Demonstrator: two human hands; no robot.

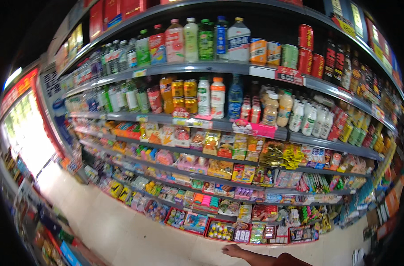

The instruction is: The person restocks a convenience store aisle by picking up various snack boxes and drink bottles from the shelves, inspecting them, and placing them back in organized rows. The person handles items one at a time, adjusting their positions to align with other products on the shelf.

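Observation:
My right hand [233, 250] reaches in from the bottom edge, low over the tiled floor, with a dark red sleeve behind the forearm. Its fingers look curled, and whether they hold anything cannot be told. Just beyond it, at the foot of the shelving, stands a red-edged tray of small yellow-and-white egg-shaped items [221, 231]. Packets of blue toys [196, 222] lie left of that tray. My left hand is out of view. Bottled drinks, among them a large white bottle with a yellow cap [239, 40], line the upper shelves.
Long grey shelves [195, 66] curve across the view, with snack packets and small toys on the lower tiers. A pale tiled floor [122, 229] runs along them. At left is a bright doorway [29, 133]; more goods [49, 246] stand at the lower left and right edges.

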